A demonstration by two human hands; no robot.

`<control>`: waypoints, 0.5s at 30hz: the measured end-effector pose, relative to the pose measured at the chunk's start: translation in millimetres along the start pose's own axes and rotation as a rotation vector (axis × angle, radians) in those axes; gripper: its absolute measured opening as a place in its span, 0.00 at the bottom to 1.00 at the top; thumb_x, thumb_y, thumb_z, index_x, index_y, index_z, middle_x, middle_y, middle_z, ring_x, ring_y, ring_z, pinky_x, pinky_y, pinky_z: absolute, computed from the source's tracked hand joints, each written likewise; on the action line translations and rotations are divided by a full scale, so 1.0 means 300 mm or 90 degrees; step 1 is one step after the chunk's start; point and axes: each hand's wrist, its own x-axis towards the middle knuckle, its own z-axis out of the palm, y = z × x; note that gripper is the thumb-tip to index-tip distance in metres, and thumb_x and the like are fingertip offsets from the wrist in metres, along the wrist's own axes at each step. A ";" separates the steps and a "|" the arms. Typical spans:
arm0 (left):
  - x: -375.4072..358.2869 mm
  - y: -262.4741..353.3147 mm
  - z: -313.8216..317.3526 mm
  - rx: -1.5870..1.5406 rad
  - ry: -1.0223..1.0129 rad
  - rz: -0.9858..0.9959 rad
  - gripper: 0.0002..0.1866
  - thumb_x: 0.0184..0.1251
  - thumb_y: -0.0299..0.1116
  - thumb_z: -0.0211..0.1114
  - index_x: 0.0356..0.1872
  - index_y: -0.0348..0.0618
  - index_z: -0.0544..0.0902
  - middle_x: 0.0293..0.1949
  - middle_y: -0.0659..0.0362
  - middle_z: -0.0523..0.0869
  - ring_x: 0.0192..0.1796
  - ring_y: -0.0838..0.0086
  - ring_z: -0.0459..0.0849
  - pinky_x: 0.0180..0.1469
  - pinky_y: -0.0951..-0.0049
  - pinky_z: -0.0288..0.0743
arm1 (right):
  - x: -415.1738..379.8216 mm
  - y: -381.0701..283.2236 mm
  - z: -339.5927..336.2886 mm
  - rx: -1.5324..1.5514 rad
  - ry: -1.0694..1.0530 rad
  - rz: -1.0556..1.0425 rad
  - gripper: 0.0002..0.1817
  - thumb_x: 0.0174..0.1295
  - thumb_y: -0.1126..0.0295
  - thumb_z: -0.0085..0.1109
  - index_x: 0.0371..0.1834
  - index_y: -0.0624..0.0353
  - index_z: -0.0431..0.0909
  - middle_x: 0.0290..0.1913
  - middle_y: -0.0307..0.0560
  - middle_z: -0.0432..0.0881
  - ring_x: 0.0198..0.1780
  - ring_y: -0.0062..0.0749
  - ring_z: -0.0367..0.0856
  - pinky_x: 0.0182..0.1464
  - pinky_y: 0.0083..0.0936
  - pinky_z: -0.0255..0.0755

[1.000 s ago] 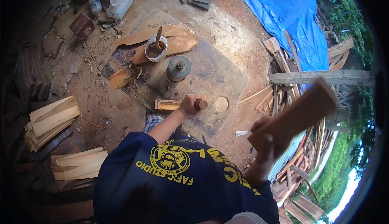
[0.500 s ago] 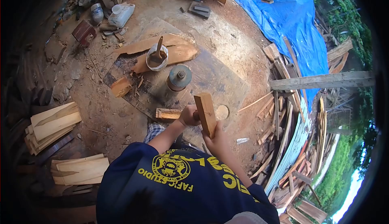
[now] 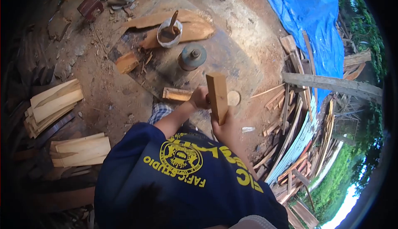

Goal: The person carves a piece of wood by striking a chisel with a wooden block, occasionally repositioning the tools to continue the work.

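Held upright in front of my body is a wooden block [image 3: 218, 96], reddish brown with squared edges. My right hand [image 3: 224, 125] is closed round its lower end. My left hand [image 3: 200, 98] is closed in a fist against the block's left side; the block hides what its fingers hold, if anything. Just left of that hand lies a short piece of wood [image 3: 177, 94] with a hollowed face. Farther forward stands a round metal canister [image 3: 192, 57] with a knob on top. Behind it, a white tub [image 3: 169, 38] with a brush [image 3: 173, 19] in it rests by a wooden slab [image 3: 195, 26].
Stacked thin boards [image 3: 56, 100] and more boards [image 3: 81, 150] lie at the left. Scrap timber [image 3: 286, 121] and a blue tarp [image 3: 306, 26] fill the right, where a grey beam [image 3: 331, 82] crosses. A flat board [image 3: 236, 59] lies on the dirt ground.
The camera view has tilted downward and shifted, so the surroundings sit higher in the picture. The block stands slightly more upright, with both hands still at it.
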 end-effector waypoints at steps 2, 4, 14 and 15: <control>-0.011 -0.019 0.011 -0.040 0.030 0.055 0.10 0.53 0.43 0.70 0.31 0.50 0.83 0.27 0.56 0.85 0.28 0.55 0.86 0.28 0.60 0.81 | 0.005 -0.040 -0.021 -0.019 -0.024 0.002 0.21 0.62 0.65 0.66 0.50 0.61 0.67 0.36 0.65 0.81 0.39 0.60 0.83 0.39 0.43 0.74; 0.002 -0.006 0.007 -0.042 0.028 0.040 0.11 0.53 0.43 0.70 0.30 0.50 0.83 0.27 0.56 0.85 0.28 0.56 0.86 0.28 0.60 0.81 | 0.015 -0.004 -0.013 0.024 -0.023 -0.009 0.20 0.61 0.67 0.66 0.49 0.61 0.68 0.36 0.63 0.81 0.40 0.52 0.85 0.39 0.38 0.75; -0.080 0.045 0.062 -0.019 -0.074 0.080 0.14 0.54 0.45 0.71 0.35 0.47 0.86 0.35 0.57 0.89 0.36 0.61 0.89 0.36 0.62 0.82 | -0.116 0.129 -0.065 0.154 -0.068 0.057 0.22 0.59 0.67 0.69 0.51 0.62 0.70 0.39 0.57 0.83 0.42 0.42 0.86 0.43 0.32 0.76; -0.084 0.049 0.070 -0.031 -0.085 0.097 0.14 0.52 0.44 0.72 0.35 0.47 0.86 0.35 0.57 0.89 0.36 0.61 0.89 0.36 0.63 0.82 | -0.127 0.141 -0.077 0.172 -0.088 0.083 0.22 0.59 0.66 0.70 0.51 0.62 0.71 0.39 0.55 0.83 0.43 0.35 0.85 0.44 0.30 0.75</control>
